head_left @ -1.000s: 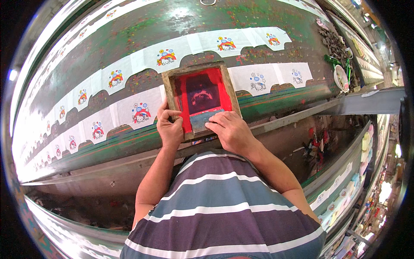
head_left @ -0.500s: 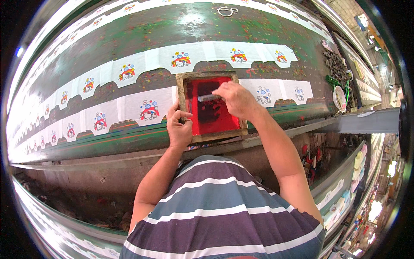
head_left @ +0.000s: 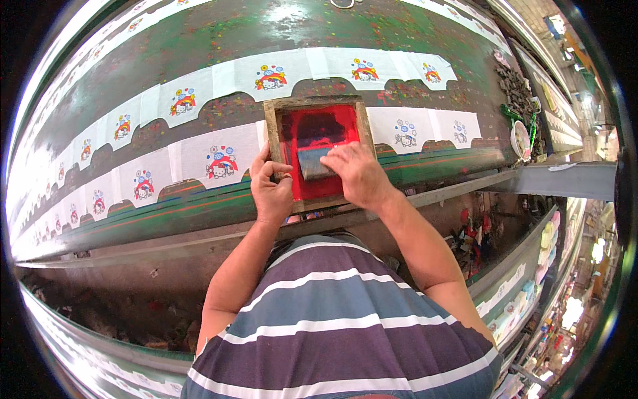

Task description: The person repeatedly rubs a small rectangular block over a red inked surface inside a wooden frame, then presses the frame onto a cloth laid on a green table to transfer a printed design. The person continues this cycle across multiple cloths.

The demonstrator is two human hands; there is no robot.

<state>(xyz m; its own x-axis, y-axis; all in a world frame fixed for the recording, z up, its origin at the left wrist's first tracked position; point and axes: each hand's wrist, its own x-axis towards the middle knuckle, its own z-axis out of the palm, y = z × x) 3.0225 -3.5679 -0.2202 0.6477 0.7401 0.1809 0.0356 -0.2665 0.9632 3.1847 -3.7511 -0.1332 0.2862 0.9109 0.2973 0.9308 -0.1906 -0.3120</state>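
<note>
A wooden-framed printing screen (head_left: pixel 315 102) lies on the near row of white cloth pieces, its inside covered with wet red ink (head_left: pixel 325 191). My left hand (head_left: pixel 272 190) is closed on the screen's left side, fingers curled at the wood. In my right hand (head_left: pixel 359 174) is a flat grey squeegee (head_left: pixel 314 163), gripped near its right end and pressed to the mesh in the lower half of the screen. Above the blade a dark patch shows through the red. The cloth beneath the screen is hidden.
Left of the screen, cloth pieces (head_left: pixel 220 163) bear red-and-blue prints; those to its right (head_left: pixel 406 133) lack red. A farther row (head_left: pixel 271 76) has fuller colours. A white bowl (head_left: pixel 520 139) stands at the right end near a metal beam (head_left: pixel 565 181).
The squeegee has come down the screen toward me, with my right hand, and its blade now faces the camera more broadly. My left hand keeps its hold. The view has shifted slightly.
</note>
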